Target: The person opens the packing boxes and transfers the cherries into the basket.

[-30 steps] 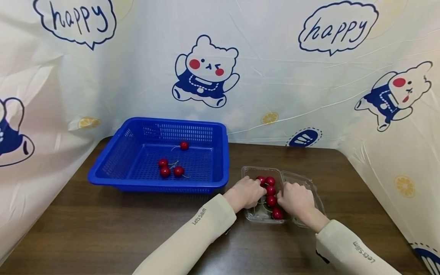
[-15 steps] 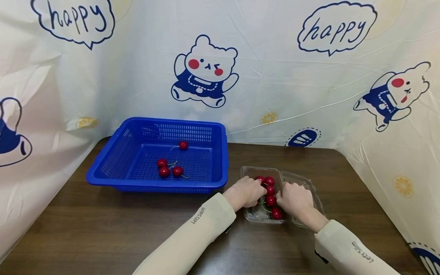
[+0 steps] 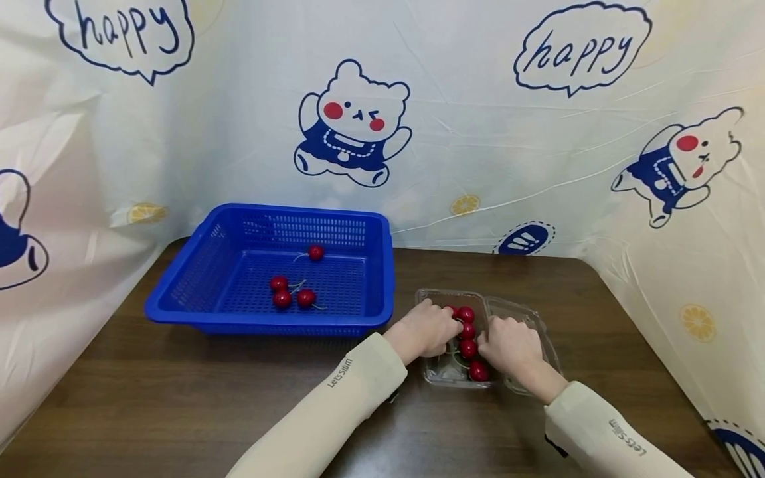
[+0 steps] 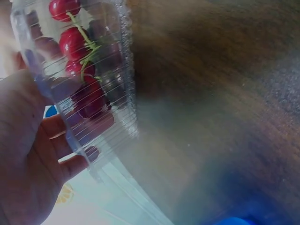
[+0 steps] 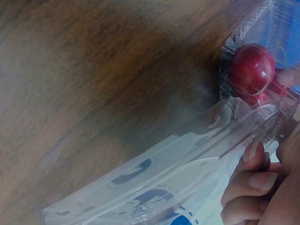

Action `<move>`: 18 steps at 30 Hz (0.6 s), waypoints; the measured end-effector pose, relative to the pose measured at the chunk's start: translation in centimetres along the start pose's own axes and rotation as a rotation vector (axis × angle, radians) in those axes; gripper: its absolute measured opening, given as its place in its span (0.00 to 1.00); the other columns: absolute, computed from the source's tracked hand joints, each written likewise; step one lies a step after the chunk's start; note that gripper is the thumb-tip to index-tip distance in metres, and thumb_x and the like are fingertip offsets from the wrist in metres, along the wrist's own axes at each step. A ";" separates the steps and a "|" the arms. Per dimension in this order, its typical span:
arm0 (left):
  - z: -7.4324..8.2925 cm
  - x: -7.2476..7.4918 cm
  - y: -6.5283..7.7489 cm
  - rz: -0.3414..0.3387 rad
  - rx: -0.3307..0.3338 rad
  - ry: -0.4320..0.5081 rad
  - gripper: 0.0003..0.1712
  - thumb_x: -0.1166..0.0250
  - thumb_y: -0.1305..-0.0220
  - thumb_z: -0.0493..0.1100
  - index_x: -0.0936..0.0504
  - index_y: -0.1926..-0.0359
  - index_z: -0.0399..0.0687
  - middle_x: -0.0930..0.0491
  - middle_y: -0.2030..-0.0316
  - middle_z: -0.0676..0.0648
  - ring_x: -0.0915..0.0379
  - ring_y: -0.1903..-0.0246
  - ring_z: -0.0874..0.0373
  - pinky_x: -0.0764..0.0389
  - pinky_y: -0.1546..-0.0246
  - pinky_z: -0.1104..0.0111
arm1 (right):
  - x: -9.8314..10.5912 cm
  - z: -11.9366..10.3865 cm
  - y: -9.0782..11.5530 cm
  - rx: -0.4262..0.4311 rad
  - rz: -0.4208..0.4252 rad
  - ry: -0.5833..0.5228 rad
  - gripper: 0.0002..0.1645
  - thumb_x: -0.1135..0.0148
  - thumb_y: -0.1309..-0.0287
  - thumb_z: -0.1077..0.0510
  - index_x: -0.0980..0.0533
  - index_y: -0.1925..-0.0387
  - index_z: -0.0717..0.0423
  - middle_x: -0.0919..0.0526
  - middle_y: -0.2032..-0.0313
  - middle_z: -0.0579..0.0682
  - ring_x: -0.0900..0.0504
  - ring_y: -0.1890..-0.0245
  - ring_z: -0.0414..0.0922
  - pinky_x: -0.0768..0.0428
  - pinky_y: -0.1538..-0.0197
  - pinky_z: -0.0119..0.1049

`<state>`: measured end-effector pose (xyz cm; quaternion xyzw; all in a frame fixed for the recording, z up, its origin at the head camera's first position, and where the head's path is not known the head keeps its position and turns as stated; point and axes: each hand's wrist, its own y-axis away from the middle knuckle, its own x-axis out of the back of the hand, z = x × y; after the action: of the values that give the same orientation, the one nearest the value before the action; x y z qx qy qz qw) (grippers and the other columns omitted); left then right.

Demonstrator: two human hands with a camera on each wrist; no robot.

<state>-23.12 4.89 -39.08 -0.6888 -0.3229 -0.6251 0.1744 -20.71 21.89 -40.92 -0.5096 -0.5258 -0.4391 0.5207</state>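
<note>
A clear plastic clamshell box [image 3: 436,372] sits on the table with its lid [image 3: 520,309] folded open to the right. Several red cherries [image 3: 468,348] with green stems line the box's right side. Over its left wall reaches my left hand [image 3: 425,328], its thumb and fingers around a cherry [image 4: 89,98] seen through the wall. That hand partly hides a cherry at the back. My right hand [image 3: 512,345] grips the box at the hinge side, fingers curled at the rim in the right wrist view.
A blue perforated basket [image 3: 269,320] stands to the left, with several cherries [image 3: 282,299] lying inside. The brown wooden table [image 3: 209,398] extends in front. Behind it hangs a pale printed curtain [image 3: 448,133] with bears.
The whole scene shifts slightly left as the head view turns. My left hand moves slightly relative to the box, and my right hand keeps its place.
</note>
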 end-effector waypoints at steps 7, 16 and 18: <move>-0.3 0.6 0.2 0.020 0.001 0.008 0.17 0.38 0.38 0.47 0.19 0.47 0.57 0.16 0.52 0.49 0.20 0.56 0.55 0.23 0.45 0.60 | 0.1 -0.1 0.0 -0.003 -0.003 0.002 0.16 0.43 0.46 0.53 0.24 0.79 0.61 0.18 0.81 0.61 0.21 0.82 0.57 0.24 0.83 0.50; -0.5 1.5 0.5 0.045 0.006 0.023 0.16 0.40 0.36 0.45 0.19 0.48 0.56 0.16 0.51 0.48 0.20 0.55 0.55 0.23 0.44 0.59 | 0.0 -0.1 0.0 -0.003 0.000 -0.008 0.16 0.43 0.46 0.53 0.24 0.79 0.61 0.17 0.79 0.63 0.20 0.80 0.60 0.23 0.82 0.52; -0.7 1.8 0.6 0.063 0.011 0.042 0.16 0.41 0.35 0.45 0.20 0.47 0.56 0.16 0.52 0.48 0.21 0.54 0.55 0.22 0.46 0.59 | 0.1 -0.1 0.0 -0.003 -0.004 -0.006 0.16 0.42 0.45 0.53 0.24 0.79 0.62 0.17 0.79 0.63 0.20 0.81 0.59 0.23 0.82 0.52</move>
<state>-23.22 4.41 -37.08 -0.6843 -0.3009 -0.6320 0.2044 -20.73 21.79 -40.85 -0.5107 -0.5276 -0.4395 0.5173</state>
